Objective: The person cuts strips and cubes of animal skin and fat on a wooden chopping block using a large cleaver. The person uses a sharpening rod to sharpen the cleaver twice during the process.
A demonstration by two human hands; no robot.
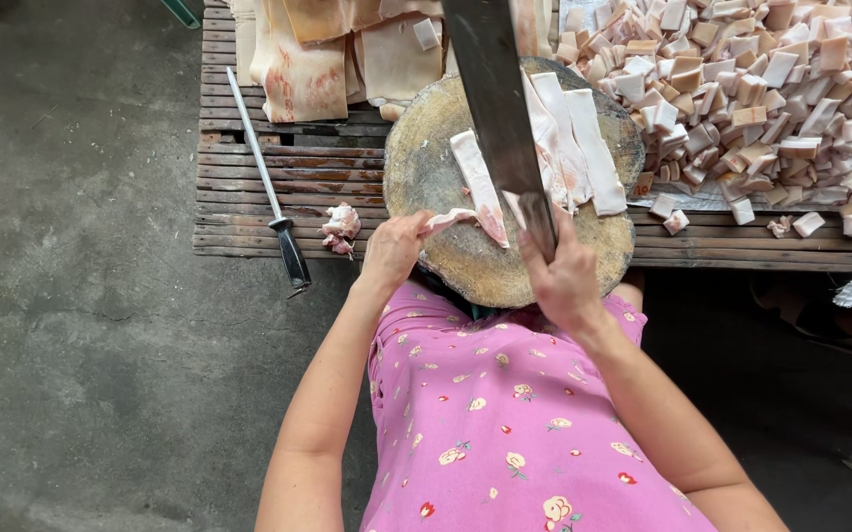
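My right hand grips the handle of a large cleaver, its broad dark blade raised over a round wooden chopping block. My left hand pinches the near end of a thin strip of pale meat at the block's front edge. Another long strip lies beside it on the block. Wider white strips of fat lie side by side on the right half of the block, partly hidden by the blade.
A slatted wooden platform carries the block. A sharpening steel with a black handle lies on its left, next to a small meat scrap. A big heap of cut cubes fills the right; flat skin slabs lie behind. Concrete floor lies left.
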